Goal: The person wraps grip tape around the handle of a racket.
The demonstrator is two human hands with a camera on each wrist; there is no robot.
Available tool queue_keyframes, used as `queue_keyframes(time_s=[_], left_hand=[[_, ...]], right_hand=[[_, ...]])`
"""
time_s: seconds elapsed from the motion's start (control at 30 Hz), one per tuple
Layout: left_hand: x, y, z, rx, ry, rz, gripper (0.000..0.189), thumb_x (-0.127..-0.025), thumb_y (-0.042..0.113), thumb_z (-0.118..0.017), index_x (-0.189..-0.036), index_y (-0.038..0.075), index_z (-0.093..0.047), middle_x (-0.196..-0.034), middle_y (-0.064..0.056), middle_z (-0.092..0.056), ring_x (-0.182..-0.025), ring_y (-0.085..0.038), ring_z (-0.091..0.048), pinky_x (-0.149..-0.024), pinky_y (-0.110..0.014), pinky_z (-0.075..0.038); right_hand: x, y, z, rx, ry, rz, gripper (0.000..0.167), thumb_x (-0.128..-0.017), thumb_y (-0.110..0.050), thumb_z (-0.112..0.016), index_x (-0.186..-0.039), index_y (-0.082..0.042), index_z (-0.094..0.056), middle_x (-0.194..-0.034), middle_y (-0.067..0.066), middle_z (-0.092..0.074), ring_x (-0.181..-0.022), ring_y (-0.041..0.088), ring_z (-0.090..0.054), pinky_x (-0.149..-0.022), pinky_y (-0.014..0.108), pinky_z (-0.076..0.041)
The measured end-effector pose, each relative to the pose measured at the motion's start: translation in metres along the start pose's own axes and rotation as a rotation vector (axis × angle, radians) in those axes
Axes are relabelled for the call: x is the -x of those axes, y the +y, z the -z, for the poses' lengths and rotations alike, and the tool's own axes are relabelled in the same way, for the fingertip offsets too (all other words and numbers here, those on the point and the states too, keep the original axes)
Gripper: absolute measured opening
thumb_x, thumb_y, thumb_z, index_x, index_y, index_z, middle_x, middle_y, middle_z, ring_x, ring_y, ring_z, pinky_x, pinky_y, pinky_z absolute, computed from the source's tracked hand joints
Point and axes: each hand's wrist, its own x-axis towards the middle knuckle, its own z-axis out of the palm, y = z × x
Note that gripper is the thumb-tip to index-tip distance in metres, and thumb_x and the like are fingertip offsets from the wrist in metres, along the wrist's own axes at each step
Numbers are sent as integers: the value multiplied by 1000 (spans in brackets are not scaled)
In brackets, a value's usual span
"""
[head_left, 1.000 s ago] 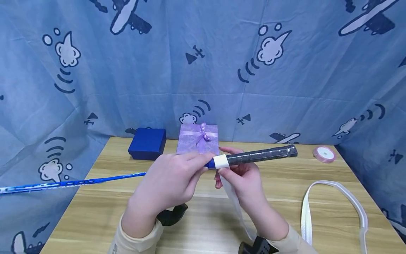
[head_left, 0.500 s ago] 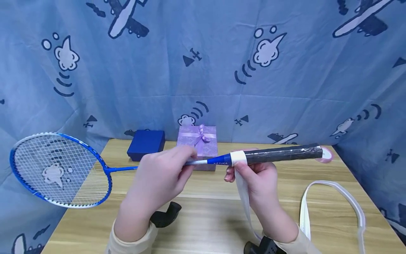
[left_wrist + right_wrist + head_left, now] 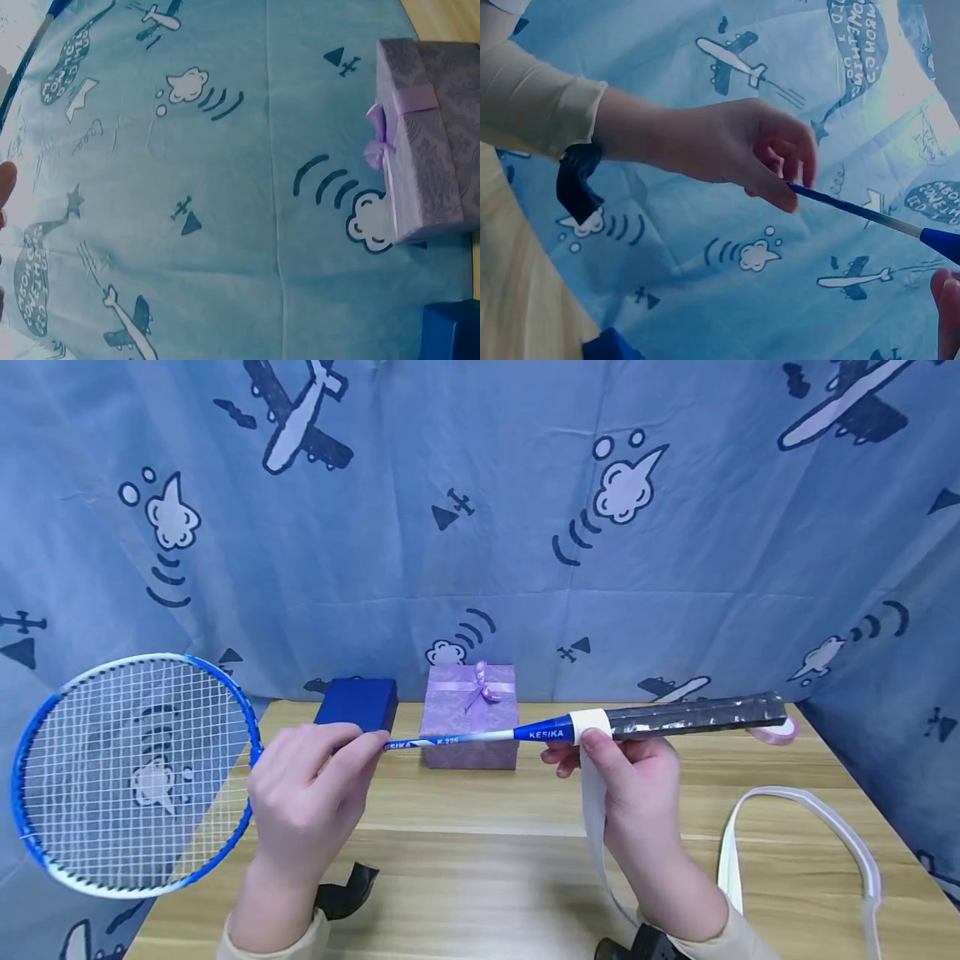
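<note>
A blue and white badminton racket (image 3: 480,737) is held up across the head view, its strung head at the left. My left hand (image 3: 311,789) pinches the thin shaft between thumb and fingers, which the right wrist view also shows. At the base of the black handle (image 3: 690,717), a turn of white grip tape (image 3: 590,722) wraps round the blue cone. My right hand (image 3: 637,785) holds the handle there from below, thumb pressed on the tape. The tape's loose length hangs down past the right wrist.
A blue box (image 3: 358,703) and a purple gift box (image 3: 468,718) with a bow stand at the back of the wooden table (image 3: 465,877). A pink ribbon spool (image 3: 776,732) sits back right, partly behind the handle. A white strip (image 3: 806,806) loops on the right side.
My left hand has slid left along the shaft, away from the handle. Handle and right hand have shifted right, and the racket's strung face has turned into full view.
</note>
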Motion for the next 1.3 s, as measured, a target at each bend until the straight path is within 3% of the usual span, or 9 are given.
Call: queue_keyframes(time_s=[0.1, 0.27, 0.47, 0.63, 0.77, 0.9, 1.0, 1.17, 1.3], left_hand=[[1, 0, -2, 1, 85, 3, 22, -98, 11, -71, -77, 7, -76, -70, -8, -66, -53, -27, -54, -54, -41, -38], [1, -4, -1, 64, 78, 3, 22, -96, 6, -70, -76, 6, -78, -68, -9, -65, -51, -27, -50, -50, -39, -35], [-1, -9, 5, 121, 47, 22, 26, -97, 9, -70, -72, 5, -78, -64, -6, -63, -49, -25, -44, -49, -35, -33], [-4, -10, 10, 156, 34, 49, 31, -98, 14, -71, -70, 4, -77, -61, -6, -62, -50, -24, -46, -49, -32, -36], [-6, -9, 17, 169, -46, 82, 32, -100, 18, -70, -73, 4, -79, -64, -5, -64, -52, -23, -48, -49, -29, -36], [-7, -8, 25, 151, -178, 109, 33, -103, 23, -65, -80, 5, -81, -71, -4, -68, -56, -21, -52, -51, -26, -37], [-7, -7, 27, 111, -217, 115, 34, -104, 26, -64, -84, 6, -81, -75, -6, -70, -60, -23, -57, -55, -31, -42], [-6, -3, 20, 78, -98, 104, 32, -102, 27, -68, -83, 3, -79, -74, -10, -70, -60, -30, -59, -59, -39, -39], [-6, 1, 15, 84, -21, 59, 28, -101, 20, -68, -80, 5, -79, -72, -12, -68, -55, -30, -54, -54, -38, -36]], right_hand=[[0, -4, 0, 7, 22, -10, 14, -98, 9, -58, -99, 2, -70, -84, 18, -78, -69, 27, -77, -61, 34, -60], [0, -9, 0, 5, -6, -44, 18, -97, 10, -59, -109, -2, -66, -82, 14, -77, -65, 23, -76, -58, 32, -60], [-1, -6, 2, -84, -155, -22, 36, -97, 7, -65, -131, -3, -62, -87, 12, -78, -69, 20, -76, -55, 29, -58], [-4, -5, 9, -90, -305, 20, 37, -96, 4, -69, -132, -2, -65, -93, 10, -79, -76, 20, -77, -58, 30, -60], [-6, -6, 13, -100, -394, 31, 36, -96, 5, -68, -131, -1, -66, -97, 9, -79, -79, 20, -78, -61, 30, -61], [-6, -7, 14, -64, -368, 36, 30, -94, 8, -68, -123, -3, -70, -94, 8, -79, -76, 19, -78, -62, 33, -62], [-4, -9, 13, -31, -312, 48, 25, -93, 11, -67, -114, -1, -72, -91, 11, -79, -74, 21, -78, -62, 36, -63], [-1, -9, 11, -14, -221, 74, 19, -92, 15, -65, -105, 4, -71, -86, 16, -78, -68, 25, -77, -60, 38, -63], [0, -6, 10, -7, -180, 96, 15, -94, 12, -63, -104, 2, -69, -85, 15, -78, -67, 25, -77, -60, 36, -62]])
